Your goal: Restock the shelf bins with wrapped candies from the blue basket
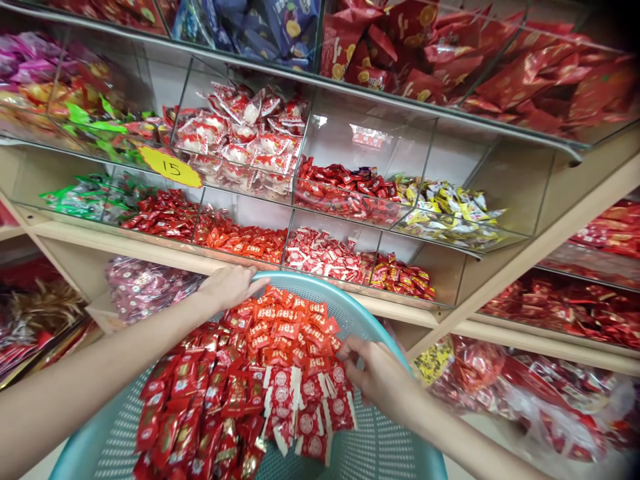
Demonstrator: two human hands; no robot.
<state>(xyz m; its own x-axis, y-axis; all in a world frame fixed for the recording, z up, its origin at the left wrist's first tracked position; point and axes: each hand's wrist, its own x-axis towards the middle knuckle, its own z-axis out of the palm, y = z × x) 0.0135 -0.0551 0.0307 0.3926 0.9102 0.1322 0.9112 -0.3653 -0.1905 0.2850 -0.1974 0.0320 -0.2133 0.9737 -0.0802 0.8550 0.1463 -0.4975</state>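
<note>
Both hands (230, 287) (370, 373) curl, left gripping a perforated plastic basket (395, 433), right touching glossy candies (287, 330), hold unclear

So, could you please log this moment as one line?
left hand: on rim of teal perforated plastic basket | right hand: beside red-and-white wrapped candies, grip unclear | basket: also holds orange-red wrapped candies
</note>
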